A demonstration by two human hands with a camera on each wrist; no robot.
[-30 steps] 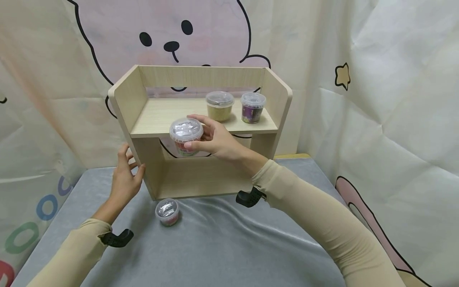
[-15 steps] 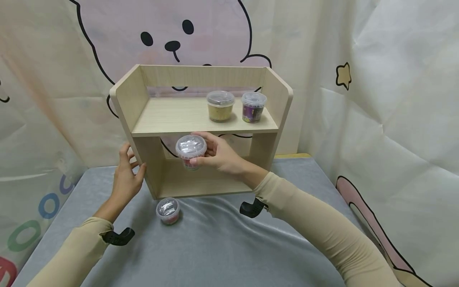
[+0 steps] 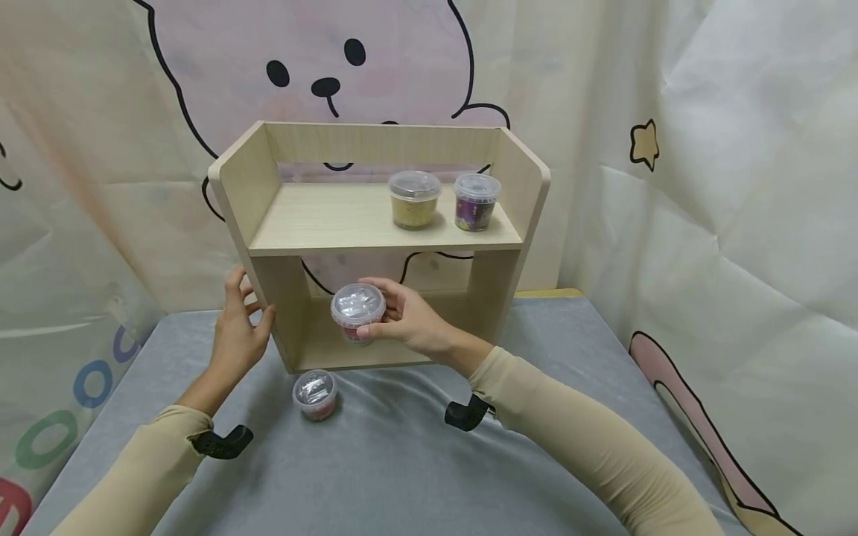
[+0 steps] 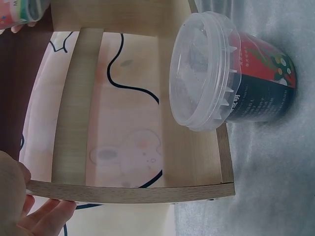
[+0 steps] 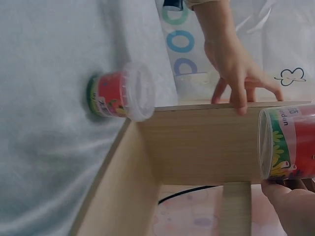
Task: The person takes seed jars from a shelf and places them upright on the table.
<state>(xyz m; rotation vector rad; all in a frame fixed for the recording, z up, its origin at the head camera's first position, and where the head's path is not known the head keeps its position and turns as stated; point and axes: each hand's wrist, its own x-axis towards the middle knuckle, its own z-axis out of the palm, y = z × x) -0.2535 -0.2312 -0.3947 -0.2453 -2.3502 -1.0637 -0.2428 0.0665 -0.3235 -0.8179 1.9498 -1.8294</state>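
My right hand [image 3: 418,324] grips a clear plastic tub [image 3: 357,305] with a lid and a red label, in front of the shelf's lower opening. In the right wrist view this tub [image 5: 290,142] shows red and green print with yellow flowers. My left hand [image 3: 240,331] holds the left side panel of the pale wooden shelf [image 3: 275,313], thumb at the front edge and fingers on the outside. A smaller lidded tub [image 3: 314,394] stands on the cloth before the shelf's left front corner. The left wrist view shows this small tub [image 4: 231,73] close up, with a red and dark label.
On the upper board sit a tub with yellowish contents [image 3: 414,201] and a purple-labelled tub [image 3: 476,202], both toward the right. Grey cloth [image 3: 402,461] covers the table. A printed curtain [image 3: 704,186] hangs behind and beside it.
My right hand has lowered the tub from the front of the upper board to the lower opening. My left hand stays on the side panel, and the small tub has not moved.
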